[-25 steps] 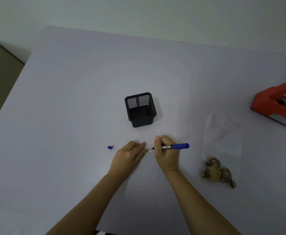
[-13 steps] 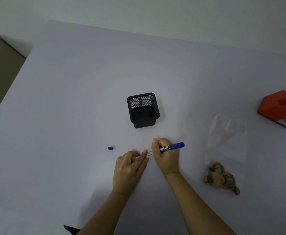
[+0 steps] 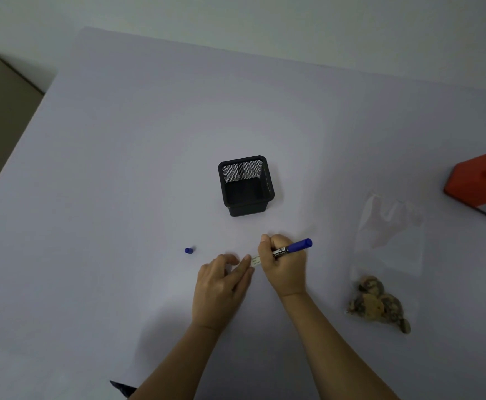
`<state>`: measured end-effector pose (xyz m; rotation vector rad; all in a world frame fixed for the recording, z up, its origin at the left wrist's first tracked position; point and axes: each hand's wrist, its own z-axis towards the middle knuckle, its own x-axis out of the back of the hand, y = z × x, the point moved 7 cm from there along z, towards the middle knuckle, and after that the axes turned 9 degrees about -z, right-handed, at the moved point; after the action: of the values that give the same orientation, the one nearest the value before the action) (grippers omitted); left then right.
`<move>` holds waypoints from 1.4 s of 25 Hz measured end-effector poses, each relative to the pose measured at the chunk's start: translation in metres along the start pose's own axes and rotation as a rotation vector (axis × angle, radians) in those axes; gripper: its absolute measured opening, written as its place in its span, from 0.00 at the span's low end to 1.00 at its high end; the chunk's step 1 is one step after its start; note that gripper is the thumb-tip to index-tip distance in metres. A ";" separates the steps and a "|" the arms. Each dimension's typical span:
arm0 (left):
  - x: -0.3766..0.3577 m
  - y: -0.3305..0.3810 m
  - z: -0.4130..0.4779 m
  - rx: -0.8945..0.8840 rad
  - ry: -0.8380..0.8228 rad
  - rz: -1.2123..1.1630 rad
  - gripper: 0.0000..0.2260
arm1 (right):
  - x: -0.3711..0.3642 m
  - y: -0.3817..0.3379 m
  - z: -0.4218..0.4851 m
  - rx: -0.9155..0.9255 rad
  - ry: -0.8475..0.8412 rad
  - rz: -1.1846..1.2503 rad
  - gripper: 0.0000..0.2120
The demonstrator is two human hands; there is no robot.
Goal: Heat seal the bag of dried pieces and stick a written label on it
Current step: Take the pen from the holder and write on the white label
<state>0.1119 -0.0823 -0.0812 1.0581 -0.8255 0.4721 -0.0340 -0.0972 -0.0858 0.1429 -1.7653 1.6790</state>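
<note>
The right hand (image 3: 283, 267) grips a pen (image 3: 293, 247) over the label (image 3: 255, 260), which the left hand's (image 3: 221, 284) straight fingertips touch. The bag (image 3: 388, 246) lies well right, near the sealer (image 3: 481, 186). A cup (image 3: 246, 186) stands just beyond the hands, with a cap (image 3: 188, 250) to the left.

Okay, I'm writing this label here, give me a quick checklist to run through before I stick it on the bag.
1. Marker under control: ok. The right hand grips the blue marker.
2. Label held down: ok. The left hand touches the edge of the label.
3. Writing finished and legible: cannot tell. The text is too small to read.
4. Cap at hand for recapping: ok. The blue cap lies on the table, left of the hands.
5. Bag ready: cannot tell. The bag lies flat to the right with the dried pieces at its near end, but no seal line shows.
</note>
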 end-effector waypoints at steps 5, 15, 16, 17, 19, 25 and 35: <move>0.001 0.001 0.000 -0.003 -0.001 -0.005 0.11 | -0.001 0.000 -0.002 0.014 -0.007 0.031 0.16; 0.003 0.002 0.001 0.001 -0.003 -0.009 0.11 | -0.005 -0.001 -0.003 0.061 -0.031 0.028 0.17; 0.003 0.002 0.002 0.005 -0.005 -0.011 0.11 | -0.004 -0.001 -0.003 0.060 -0.027 0.023 0.17; 0.003 0.002 0.002 0.009 -0.009 -0.013 0.11 | -0.003 -0.001 -0.003 0.058 -0.021 0.023 0.17; 0.003 0.001 0.002 0.017 -0.014 -0.016 0.12 | -0.002 -0.003 -0.003 0.070 -0.008 0.025 0.17; 0.003 0.001 0.002 0.015 -0.015 -0.006 0.12 | -0.001 -0.003 -0.004 0.055 -0.003 0.023 0.16; 0.002 0.000 0.001 0.018 -0.012 -0.009 0.12 | 0.000 -0.004 -0.003 0.062 0.021 0.008 0.16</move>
<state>0.1124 -0.0832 -0.0791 1.0819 -0.8280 0.4663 -0.0309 -0.0949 -0.0824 0.1453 -1.7014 1.7358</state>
